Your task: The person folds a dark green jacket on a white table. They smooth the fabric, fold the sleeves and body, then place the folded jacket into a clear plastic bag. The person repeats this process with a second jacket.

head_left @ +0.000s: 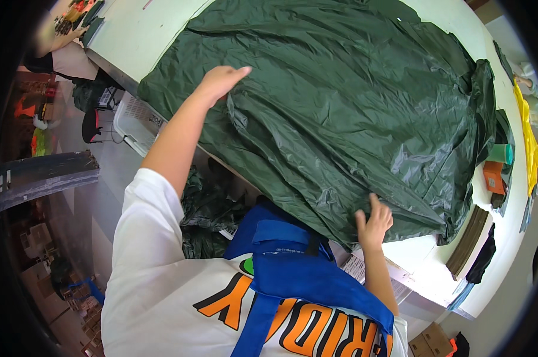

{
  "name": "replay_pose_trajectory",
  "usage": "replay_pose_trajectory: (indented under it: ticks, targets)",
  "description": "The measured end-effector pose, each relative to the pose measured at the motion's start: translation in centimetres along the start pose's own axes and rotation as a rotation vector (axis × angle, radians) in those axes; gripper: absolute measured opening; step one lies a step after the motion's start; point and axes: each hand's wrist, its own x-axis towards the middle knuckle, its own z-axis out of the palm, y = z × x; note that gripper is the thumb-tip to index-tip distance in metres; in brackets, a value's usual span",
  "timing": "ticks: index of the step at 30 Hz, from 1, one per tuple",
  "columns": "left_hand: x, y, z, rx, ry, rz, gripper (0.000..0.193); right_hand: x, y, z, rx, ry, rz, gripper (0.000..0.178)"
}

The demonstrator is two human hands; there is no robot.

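A large dark green sheet of thin, shiny, creased fabric (340, 89) spreads over the white table, with its near edge hanging over the front. My left hand (221, 82) is at the sheet's left part, beside a raised fold. It is seen edge-on with a digit stretched to the right, and its lower fingers are partly hidden. Close to the near edge, my right hand (376, 223) lies on the fabric with thumb and forefinger apart and the other fingers loosely bent. No tool shows in either hand.
The white table (141, 30) has a green cup-like roll (499, 153) and an orange box (493, 177) at the right. A white plastic basket (139, 122) stands below its left edge. Dark crumpled fabric (206, 208) lies underneath. Another person (72, 56) sits at far left.
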Motion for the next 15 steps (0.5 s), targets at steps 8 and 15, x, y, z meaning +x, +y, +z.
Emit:
replay_pose_trajectory:
  ticks: [8,15]
  targets:
    - [5.6,-4.1,2.5,-0.369,0.15,-0.018,0.045,1.4,-1.9,3.0,-0.361,0.116,0.228,0.065]
    - [-6.0,-9.3,6.5,-0.077,0.446,0.502,0.049,1.3,-1.9,3.0,-0.381,0.096,0.28,0.066]
